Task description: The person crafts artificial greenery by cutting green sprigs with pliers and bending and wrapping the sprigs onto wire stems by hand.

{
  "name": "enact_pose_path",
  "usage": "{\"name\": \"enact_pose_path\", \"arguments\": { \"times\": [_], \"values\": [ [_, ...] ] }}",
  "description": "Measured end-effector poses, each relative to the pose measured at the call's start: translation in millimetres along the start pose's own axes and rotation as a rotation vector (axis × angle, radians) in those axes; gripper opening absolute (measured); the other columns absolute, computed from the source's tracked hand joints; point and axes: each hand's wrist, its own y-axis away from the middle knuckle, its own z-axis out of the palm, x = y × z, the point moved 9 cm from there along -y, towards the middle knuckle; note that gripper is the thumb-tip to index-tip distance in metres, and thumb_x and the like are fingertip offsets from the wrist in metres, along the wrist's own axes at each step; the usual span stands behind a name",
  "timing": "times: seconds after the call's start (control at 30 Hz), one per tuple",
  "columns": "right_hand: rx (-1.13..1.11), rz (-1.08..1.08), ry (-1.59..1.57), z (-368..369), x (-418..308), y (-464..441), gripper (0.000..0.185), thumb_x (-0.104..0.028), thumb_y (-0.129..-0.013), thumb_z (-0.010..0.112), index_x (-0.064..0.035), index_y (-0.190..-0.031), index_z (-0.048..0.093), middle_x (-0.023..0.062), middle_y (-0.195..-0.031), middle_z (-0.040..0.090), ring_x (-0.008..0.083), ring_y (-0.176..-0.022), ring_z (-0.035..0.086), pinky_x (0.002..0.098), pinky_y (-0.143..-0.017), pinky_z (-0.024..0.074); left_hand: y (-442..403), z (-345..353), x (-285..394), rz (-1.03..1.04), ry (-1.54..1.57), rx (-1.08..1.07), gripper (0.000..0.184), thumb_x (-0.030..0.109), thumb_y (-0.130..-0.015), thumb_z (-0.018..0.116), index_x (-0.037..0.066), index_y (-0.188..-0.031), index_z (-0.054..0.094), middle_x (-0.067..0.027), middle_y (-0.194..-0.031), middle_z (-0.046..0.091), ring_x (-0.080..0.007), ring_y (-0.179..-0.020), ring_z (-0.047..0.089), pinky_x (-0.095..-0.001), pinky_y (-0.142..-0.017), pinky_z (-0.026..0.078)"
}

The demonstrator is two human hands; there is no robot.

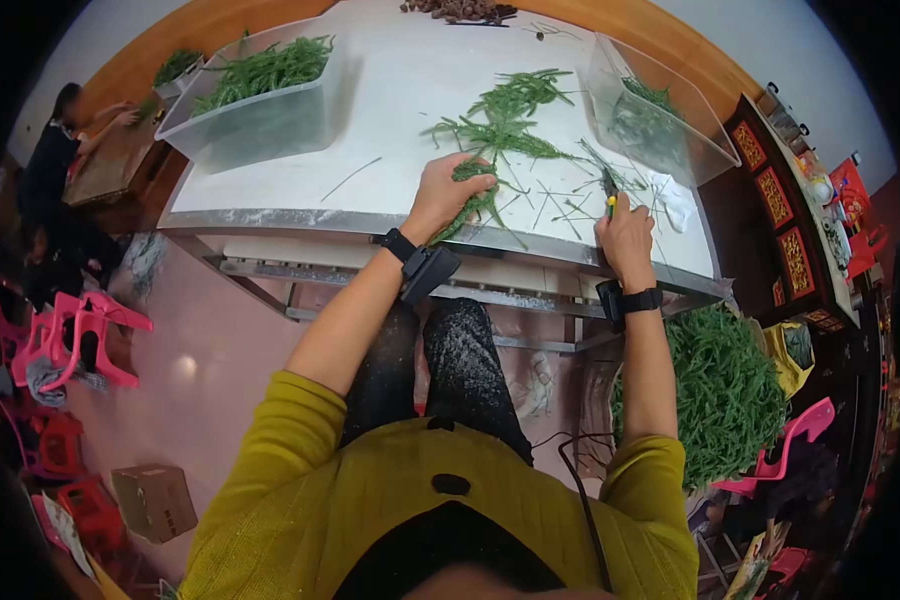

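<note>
My left hand (448, 196) is closed around a bunch of green sprigs (482, 205) at the front edge of the white table (380, 120). To its right, my right hand (626, 232) grips pliers or cutters (611, 195) with yellow-and-black handles, their tips pointing away from me. A loose pile of green sprigs (510, 115) lies on the tabletop just beyond my left hand. Thin cut stems (550, 205) are scattered between my two hands.
Clear plastic bins of greenery stand at the back left (260, 115) and back right (660, 120). A white crumpled item (676, 205) lies at right. A big heap of greenery (720, 385) is by my right arm. A person (55, 160) works at far left.
</note>
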Motion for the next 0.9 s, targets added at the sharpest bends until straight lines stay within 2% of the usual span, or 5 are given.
{"name": "enact_pose_path", "arguments": {
  "times": [0.2, 0.33, 0.43, 0.5, 0.9],
  "values": [
    [0.021, -0.146, -0.258, -29.8, -23.7, 8.3, 0.055, -0.011, -0.079, 0.059, -0.0030, -0.131, 0.044, 0.0265, -0.101, 0.055, 0.0446, -0.094, 0.054, 0.0540, -0.076, 0.0434, -2.0, -5.3, -2.1, 0.016, -0.042, 0.046, 0.023, 0.010, -0.079, 0.073, -0.002, -0.098, 0.065, -0.0039, -0.072, 0.064, -0.0086, -0.060, 0.057, -0.0242, -0.049, 0.045],
    [-0.240, -0.209, -0.271, -43.7, -89.3, 31.0, 0.065, -0.006, -0.074, 0.055, -0.0057, -0.137, 0.040, 0.0229, -0.107, 0.052, 0.0416, -0.099, 0.050, 0.0537, -0.081, 0.0379, -3.4, -7.2, -2.2, 0.069, -0.106, 0.063, 0.023, 0.013, -0.078, 0.074, -0.002, -0.094, 0.067, -0.0043, -0.070, 0.066, -0.0090, -0.061, 0.058, -0.0251, -0.057, 0.046],
    [-0.317, -0.222, -0.247, -35.5, -114.6, 34.0, 0.068, -0.004, -0.071, 0.055, -0.0037, -0.137, 0.039, 0.0232, -0.109, 0.051, 0.0413, -0.099, 0.049, 0.0530, -0.084, 0.0364, -5.5, -9.5, -2.0, 0.139, -0.194, 0.086, 0.024, 0.016, -0.077, 0.074, -0.002, -0.092, 0.068, -0.0057, -0.068, 0.066, -0.0093, -0.061, 0.059, -0.0266, -0.057, 0.046],
    [-0.314, -0.237, -0.250, -34.3, -124.4, 35.7, 0.067, -0.004, -0.070, 0.054, -0.0020, -0.136, 0.039, 0.0244, -0.109, 0.051, 0.0423, -0.098, 0.049, 0.0538, -0.083, 0.0367, -5.0, -7.9, -2.1, 0.152, -0.225, 0.078, 0.022, 0.013, -0.079, 0.073, -0.002, -0.094, 0.067, -0.0044, -0.069, 0.065, -0.0078, -0.057, 0.057, -0.0241, -0.048, 0.044],
    [-0.354, -0.131, -0.388, -11.0, -148.7, 16.5, 0.032, -0.013, -0.078, 0.055, 0.0027, -0.107, 0.054, 0.0328, -0.098, 0.058, 0.0500, -0.092, 0.056, 0.0544, -0.079, 0.0446, 5.0, 9.0, 19.7, 0.363, -0.546, 0.058, 0.021, 0.011, -0.078, 0.073, -0.001, -0.094, 0.068, -0.0074, -0.070, 0.066, -0.0087, -0.061, 0.057, -0.0255, -0.058, 0.047]
  ]
}}
